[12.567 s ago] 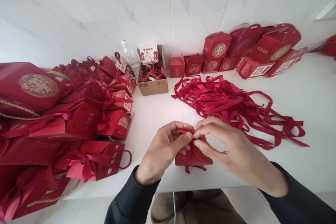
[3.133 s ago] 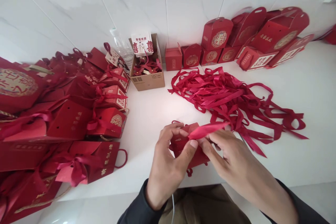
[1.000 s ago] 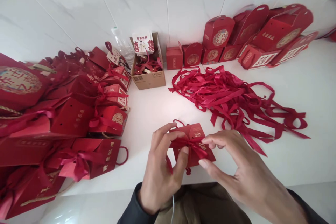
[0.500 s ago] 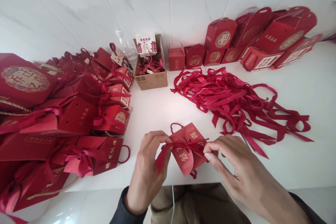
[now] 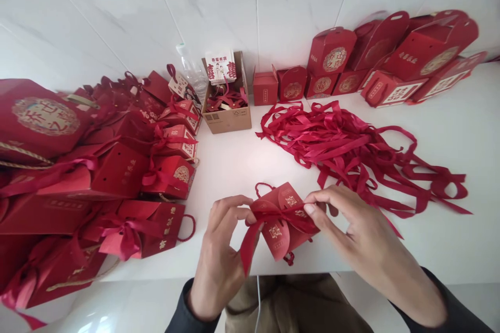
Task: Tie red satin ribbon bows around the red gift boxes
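White tabletop (image 5: 222, 158), pale tiles (image 5: 219, 0) behind. I see left hand (image 5: 221, 255) and right hand (image 5: 363, 244) pinching a red ribbon (image 5: 269, 215) knotted across a gold-lettered red box (image 5: 278, 243), lower centre; tangled ribbons (image 5: 336, 143) right of centre, bow-tied boxes (image 5: 166, 223) crowding the left.

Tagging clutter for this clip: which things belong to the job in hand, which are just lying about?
Belongs: small red box; red ribbon across it, held by left hand and right hand; probably ribbon heap, ribboned boxes at left, red boxes at back right.

Likely just lying about: clear bottle, white cable, cardboard box.
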`<state>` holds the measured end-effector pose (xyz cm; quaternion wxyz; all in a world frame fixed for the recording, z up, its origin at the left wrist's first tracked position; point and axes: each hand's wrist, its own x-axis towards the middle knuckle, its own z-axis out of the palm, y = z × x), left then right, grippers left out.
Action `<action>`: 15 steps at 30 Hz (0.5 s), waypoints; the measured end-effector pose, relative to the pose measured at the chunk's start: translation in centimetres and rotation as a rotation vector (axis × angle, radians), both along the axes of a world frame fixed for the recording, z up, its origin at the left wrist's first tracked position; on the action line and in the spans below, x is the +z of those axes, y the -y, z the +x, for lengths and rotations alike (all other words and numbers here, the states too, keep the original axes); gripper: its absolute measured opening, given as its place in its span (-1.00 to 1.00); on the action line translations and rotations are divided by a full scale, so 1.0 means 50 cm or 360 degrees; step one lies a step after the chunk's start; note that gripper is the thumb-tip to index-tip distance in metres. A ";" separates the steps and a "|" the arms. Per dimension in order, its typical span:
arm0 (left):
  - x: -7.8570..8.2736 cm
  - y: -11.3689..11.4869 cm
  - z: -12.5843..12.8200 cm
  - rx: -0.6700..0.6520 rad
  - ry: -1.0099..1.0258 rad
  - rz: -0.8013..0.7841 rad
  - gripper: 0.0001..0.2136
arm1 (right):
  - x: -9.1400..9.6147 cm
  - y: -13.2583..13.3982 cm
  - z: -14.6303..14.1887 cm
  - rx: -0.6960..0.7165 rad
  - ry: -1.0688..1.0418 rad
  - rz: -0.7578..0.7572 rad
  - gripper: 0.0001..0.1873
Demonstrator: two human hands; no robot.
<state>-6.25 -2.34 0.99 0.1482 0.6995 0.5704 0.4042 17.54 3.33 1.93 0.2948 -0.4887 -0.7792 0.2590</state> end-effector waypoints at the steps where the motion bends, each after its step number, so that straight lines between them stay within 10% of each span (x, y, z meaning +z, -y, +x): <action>1: -0.001 0.001 -0.002 0.0012 -0.0011 0.0004 -0.84 | 0.000 -0.003 0.003 -0.0054 -0.0019 -0.0006 -0.80; 11: 0.002 0.027 -0.034 -0.0049 0.0209 -0.0243 -0.97 | -0.013 -0.011 0.044 -0.0509 0.0000 -0.0048 -0.70; 15: 0.007 0.025 -0.052 -0.0129 0.0783 -0.0338 -0.61 | -0.002 0.010 0.033 -0.0325 0.0002 0.0101 -0.72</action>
